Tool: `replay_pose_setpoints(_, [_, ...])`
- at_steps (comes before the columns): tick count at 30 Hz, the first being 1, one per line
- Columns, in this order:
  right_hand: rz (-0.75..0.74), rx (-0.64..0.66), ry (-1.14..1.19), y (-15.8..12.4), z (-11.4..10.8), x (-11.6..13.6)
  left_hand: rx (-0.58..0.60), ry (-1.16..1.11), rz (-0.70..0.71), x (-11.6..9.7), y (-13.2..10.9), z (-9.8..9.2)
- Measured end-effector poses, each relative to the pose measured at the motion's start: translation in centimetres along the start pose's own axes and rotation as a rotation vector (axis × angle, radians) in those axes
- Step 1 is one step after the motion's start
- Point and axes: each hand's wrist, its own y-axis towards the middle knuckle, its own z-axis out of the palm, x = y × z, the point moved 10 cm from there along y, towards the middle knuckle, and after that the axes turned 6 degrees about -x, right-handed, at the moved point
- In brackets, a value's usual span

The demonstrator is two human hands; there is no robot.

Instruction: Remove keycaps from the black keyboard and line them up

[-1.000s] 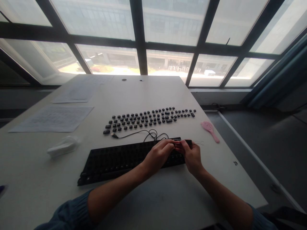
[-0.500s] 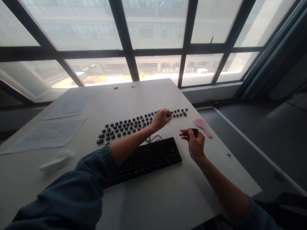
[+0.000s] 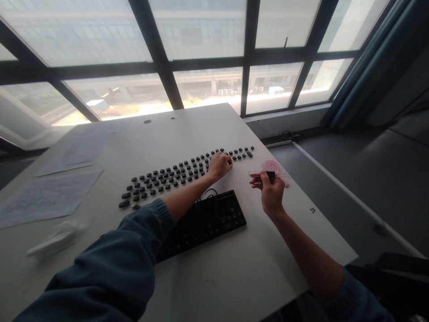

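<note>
Rows of loose black keycaps (image 3: 167, 177) lie across the white table. My left hand (image 3: 220, 165) is over the right part of these rows, its fingers curled together; anything between the fingertips is too small to make out. In front of it a black keyboard (image 3: 214, 219) lies at a slant, partly covered by my left forearm. My right hand (image 3: 271, 193) is raised right of the keyboard, its fingers pinching a small tool with a black handle (image 3: 270, 174) and thin wire loops. Behind that hand lies a pink hairbrush (image 3: 271, 166).
Printed sheets (image 3: 50, 192) lie on the left of the white table (image 3: 201, 290), with a crumpled white item (image 3: 55, 241) in front of them. The table's right edge drops to a grey floor. Windows stand beyond the far edge.
The whole view has shifted slightly, with table items lower left. My left hand has moved a little left along the keycap rows. My right hand still holds the tool, now overlapping the hairbrush.
</note>
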Motion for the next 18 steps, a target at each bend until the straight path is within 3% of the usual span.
replay_pose_setpoints(6, [0.006, 0.041, -0.018, -0.1, 0.1, -0.2, -0.014, 0.017, 0.035, -0.7, -0.1, -0.7])
replay_pose_setpoints(8, [0.003, 0.089, -0.030, -0.1, 0.4, -0.2, -0.040, 0.016, 0.045, -1.1, -0.1, -1.8])
replay_pose_setpoints(11, [-0.033, 0.273, -0.109, -0.6, 1.9, -0.2, -0.090, 0.006, 0.062, -2.1, -0.8, -4.4])
replay_pose_setpoints(14, [-0.101, 0.495, -0.250, -2.0, 3.6, -0.4, -0.103, -0.049, 0.112, -3.6, -3.6, -7.1])
replay_pose_setpoints(18, [-0.219, 0.699, -0.436, -4.1, 5.1, -0.9, 0.055, -0.124, 0.137, -5.6, -10.5, -8.4])
